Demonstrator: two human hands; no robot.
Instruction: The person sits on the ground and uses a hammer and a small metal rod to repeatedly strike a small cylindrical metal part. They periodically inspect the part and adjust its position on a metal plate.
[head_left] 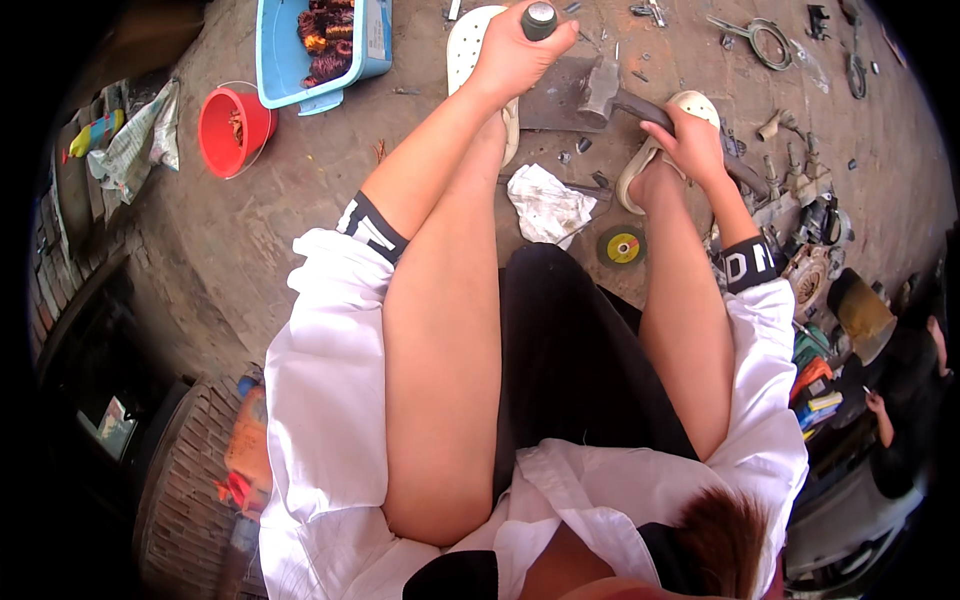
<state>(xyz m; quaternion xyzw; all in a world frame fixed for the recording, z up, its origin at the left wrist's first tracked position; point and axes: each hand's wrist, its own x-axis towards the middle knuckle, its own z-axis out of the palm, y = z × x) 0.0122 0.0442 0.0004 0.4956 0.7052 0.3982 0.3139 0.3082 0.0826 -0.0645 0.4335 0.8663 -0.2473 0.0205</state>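
My left hand (515,55) is closed round an upright dark cylindrical tool (539,24) with a silver end; its lower part is mostly hidden. My right hand (685,140) grips the dark handle of a hammer (598,92). The hammer's steel head is over a dark metal plate (545,115) on the ground, between my feet in pale clogs (465,40). Small dark metal pieces (584,145) lie near the plate. A crumpled white rag (550,205) and a yellow-centred disc (623,246) lie nearer my knees.
A blue tub (370,55) with copper-coloured coils and a red bucket (215,135) stand left. Sacks (135,160) lie farther left. Metal parts (805,225) and a ring-shaped piece (770,45) are at right. A person in dark clothing (900,450) is at the lower right.
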